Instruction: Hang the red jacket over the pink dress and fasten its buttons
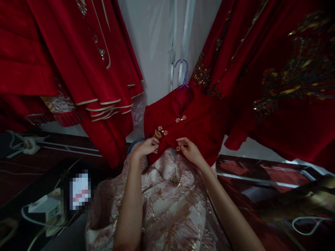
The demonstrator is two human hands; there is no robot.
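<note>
A red velvet jacket (199, 122) on a purple hanger (184, 75) lies spread across my lap, over a pale pink brocade fabric (170, 202). Pearl knot buttons (180, 119) run down its front, and a small gold ornament (157, 134) sits beside the lower buttons. My left hand (148, 145) pinches the jacket's front edge just under the gold ornament. My right hand (188, 150) is closed on the jacket edge at a pearl button (178, 149) near the hem.
Red embroidered garments (78, 62) hang at the left and others (288, 76) at the right, against a white wall (154, 42). A white power strip with cables (47, 205) lies at the lower left on a dark glossy floor (261, 181).
</note>
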